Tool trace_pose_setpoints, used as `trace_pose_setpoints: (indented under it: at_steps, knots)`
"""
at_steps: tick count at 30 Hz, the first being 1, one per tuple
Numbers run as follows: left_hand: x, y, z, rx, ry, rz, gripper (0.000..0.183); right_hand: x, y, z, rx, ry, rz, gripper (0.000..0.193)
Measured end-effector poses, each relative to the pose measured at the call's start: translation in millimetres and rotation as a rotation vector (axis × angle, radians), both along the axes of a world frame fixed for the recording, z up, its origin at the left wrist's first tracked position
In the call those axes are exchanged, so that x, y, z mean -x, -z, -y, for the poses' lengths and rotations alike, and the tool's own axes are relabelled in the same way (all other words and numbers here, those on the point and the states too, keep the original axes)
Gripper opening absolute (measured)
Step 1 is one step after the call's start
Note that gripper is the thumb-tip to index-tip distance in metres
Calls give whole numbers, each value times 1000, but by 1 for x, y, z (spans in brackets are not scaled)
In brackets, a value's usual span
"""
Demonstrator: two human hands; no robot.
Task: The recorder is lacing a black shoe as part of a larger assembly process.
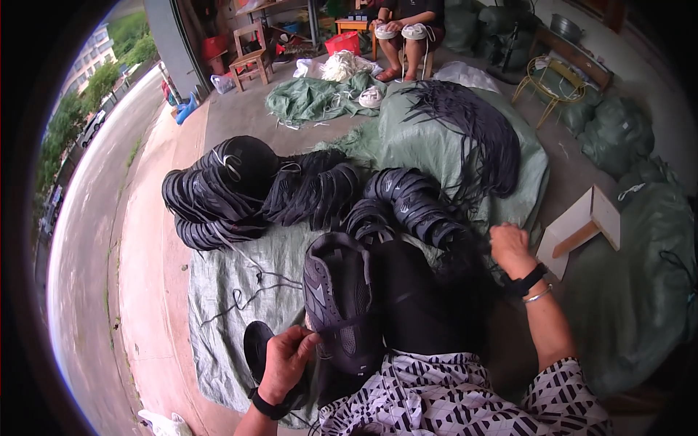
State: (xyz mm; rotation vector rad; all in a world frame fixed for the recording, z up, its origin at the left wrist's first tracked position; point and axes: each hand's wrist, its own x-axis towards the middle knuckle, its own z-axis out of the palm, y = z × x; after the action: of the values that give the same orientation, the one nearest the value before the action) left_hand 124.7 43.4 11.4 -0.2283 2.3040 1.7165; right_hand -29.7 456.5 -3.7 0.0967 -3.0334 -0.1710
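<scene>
A black sneaker upper (343, 301) with a grey side mark rests on my left thigh, its toe toward me. My left hand (286, 361) is closed in a pinch beside the toe. From its fingers a thin black shoelace (356, 320) runs across the upper toward the right, blurred by motion. Out to the right, my right hand (512, 249) is a closed fist, apart from the upper; the lace's far end seems to run into it, amid a dark blur. Beyond my knees, black uppers lie nested in rows (418, 203) and a larger bundle (225, 189).
Loose black laces (465, 131) drape over a green woven sack (407, 123). A white box (582, 225) stands at right, near full green sacks (625, 276). Farther back sit a person (411, 33) holding white shoe pieces, a wooden chair (251, 54) and a yellow-framed stool (550, 80).
</scene>
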Motion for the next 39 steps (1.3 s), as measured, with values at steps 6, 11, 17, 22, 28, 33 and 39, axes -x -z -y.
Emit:
trace_pose_setpoints:
  at_steps: [6, 11, 17, 22, 28, 33, 39]
  knots:
    - [24, -14, -53, 170, 237, -262, 10, -61, -16, 148, 1511, -711, 501, 41]
    - [33, -14, -55, 43, 242, -201, 12, -66, -17, 166, 1442, -576, 1036, 39]
    - [60, -10, -23, 374, -57, -603, 36, -23, -32, 141, 1210, -700, 556, 12]
    - [77, 10, -35, 433, 93, -611, 88, 2, -25, 157, 1235, -834, 517, 10]
    - [66, 10, -42, 584, 130, -584, 98, 14, -4, 198, 1012, -848, 370, 9]
    - [62, 17, -37, 531, 131, -596, 101, 3, -7, 191, 1172, -785, 396, 10]
    - [64, 40, -24, 407, 142, -648, 98, -14, -2, 189, 1090, -881, 298, 5]
